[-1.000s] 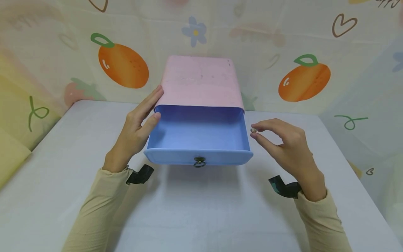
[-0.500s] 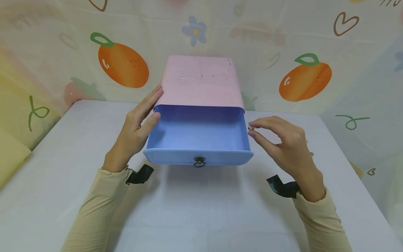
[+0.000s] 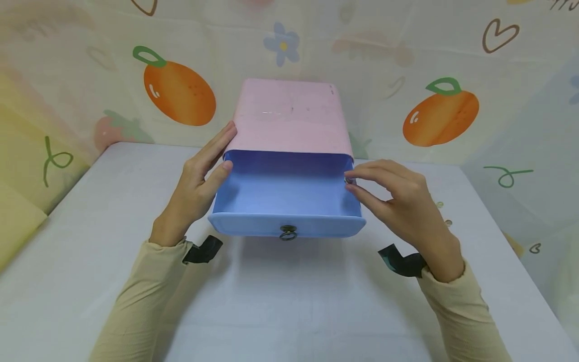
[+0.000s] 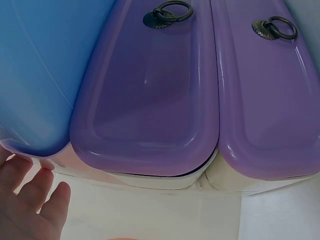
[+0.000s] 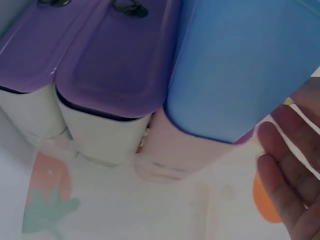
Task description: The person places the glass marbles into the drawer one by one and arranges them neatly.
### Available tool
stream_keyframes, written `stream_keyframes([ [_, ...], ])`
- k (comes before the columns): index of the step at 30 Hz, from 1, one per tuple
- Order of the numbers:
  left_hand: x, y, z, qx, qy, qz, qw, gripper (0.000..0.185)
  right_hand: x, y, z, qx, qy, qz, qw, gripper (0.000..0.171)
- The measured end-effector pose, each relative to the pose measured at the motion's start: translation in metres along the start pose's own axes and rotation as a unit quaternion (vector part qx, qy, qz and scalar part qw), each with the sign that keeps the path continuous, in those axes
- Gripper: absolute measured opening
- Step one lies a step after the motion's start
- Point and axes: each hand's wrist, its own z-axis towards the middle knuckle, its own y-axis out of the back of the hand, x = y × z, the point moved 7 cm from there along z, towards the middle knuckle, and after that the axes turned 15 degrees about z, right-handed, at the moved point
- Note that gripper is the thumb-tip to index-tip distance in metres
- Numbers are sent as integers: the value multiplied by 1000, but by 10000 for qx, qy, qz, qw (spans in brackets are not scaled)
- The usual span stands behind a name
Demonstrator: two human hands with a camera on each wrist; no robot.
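Hands work at a small pink plastic cabinet [image 3: 289, 115] standing on a white-covered table [image 3: 289, 301], against a backdrop printed with oranges [image 3: 441, 113], hearts and a blue flower. Its top drawer, a blue plastic tray [image 3: 285, 188] with a dark metal ring pull [image 3: 288, 233] on the front, is drawn well out towards the person.

Her left hand [image 3: 199, 186] lies flat along the left side of the cabinet, fingers straight against the pink shell and the thumb resting on the drawer's left rim; it grasps nothing. Her right hand [image 3: 393, 196] hangs over the drawer's right rim, thumb and forefinger pinched on a tiny round metallic object [image 3: 349, 180], held just above the right wall of the drawer near its back corner. What the little thing is cannot be made out at this size.

Two more small round pieces [image 3: 443, 213] lie on the table just right of that hand. From the left wrist view, two purple drawer fronts [image 4: 150, 100] with ring pulls sit closed below the blue one. Both forearms wear beige sleeves [image 3: 135, 306] with black straps at the wrists.
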Motion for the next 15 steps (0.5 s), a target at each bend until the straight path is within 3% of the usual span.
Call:
stream_keyframes([
  [9,1,0,0,21,33,64,10000,53,5,-13,11,469,173,-261,9984,32],
  [15,1,-1,0,30,20,64,10000,53,4,-17,15,638,99,-138,9978,30],
])
